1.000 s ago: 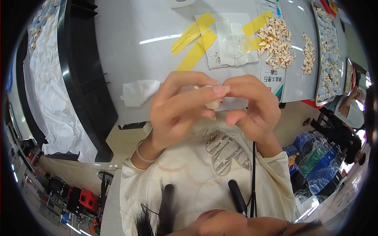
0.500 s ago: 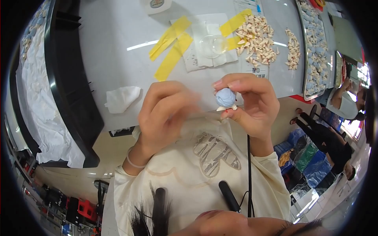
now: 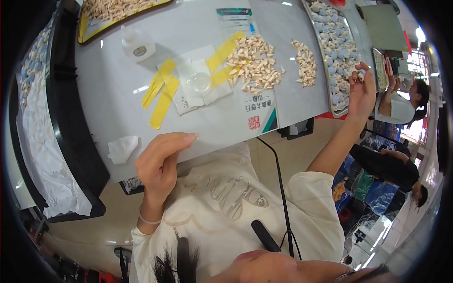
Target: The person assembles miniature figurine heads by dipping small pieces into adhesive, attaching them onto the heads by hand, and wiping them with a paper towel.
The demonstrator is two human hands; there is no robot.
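At the tray on the right, my right hand (image 3: 362, 96) is raised over the near edge, its fingertips closed on a small blue-and-white figurine (image 3: 361, 75). Many similar blue and white pieces fill that metal tray (image 3: 336, 113). My left hand (image 3: 158, 162) hovers at the table's front edge with fingers curled and pressed together; whether anything small sits between them is hidden. Beside it lies a crumpled white tissue (image 3: 122, 149). Further in, a small clear dish (image 3: 198, 84) rests on white paper (image 3: 181, 104).
A large pile of cream pointed pieces (image 3: 255, 66) and a smaller pile (image 3: 306, 63) lie on the table. Yellow tape strips (image 3: 164, 101) flank the paper. A white bottle (image 3: 138, 45) stands behind. A black rack (image 3: 71, 127) borders the left. Other people (image 3: 401, 106) are at the right.
My right hand has carried the figurine from in front of my chest out to the tray on the right. My left hand has drawn away from it. The view has shifted.
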